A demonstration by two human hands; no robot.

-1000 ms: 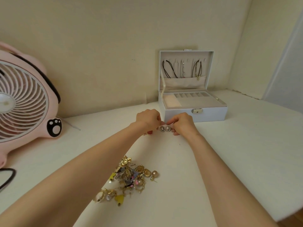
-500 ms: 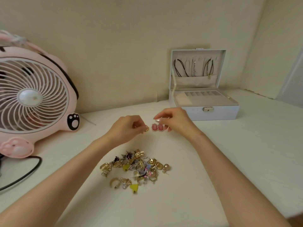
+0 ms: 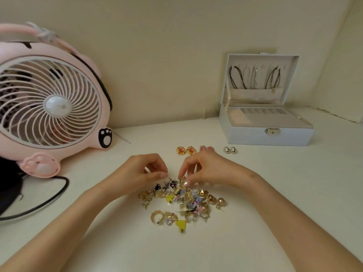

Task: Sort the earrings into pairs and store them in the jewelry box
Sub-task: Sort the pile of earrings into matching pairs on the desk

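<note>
A heap of mixed earrings (image 3: 182, 201), mostly gold with yellow hearts and black stars, lies on the white table. Beyond it three pairs sit in a row: a gold-and-pink pair (image 3: 185, 150), a pink pair (image 3: 206, 148) partly hidden behind my right hand, and a silver cameo pair (image 3: 230, 149). My right hand (image 3: 206, 169) pinches a gold earring (image 3: 182, 181) at the heap's far edge between thumb and forefinger. My left hand (image 3: 145, 171) hovers at the heap's far left edge, fingers loosely curled, nothing visible in them. The white jewelry box (image 3: 269, 134) stands open at the back right.
A pink fan (image 3: 53, 107) stands at the left against the wall, its black cable (image 3: 45, 201) looping over the table. Necklaces (image 3: 255, 77) hang inside the box lid. The table's right part beside the box shows bare surface.
Both hands came back from the row near the box down to the heap. The pink pair that my right hand held now lies in the row. The camera swung left.
</note>
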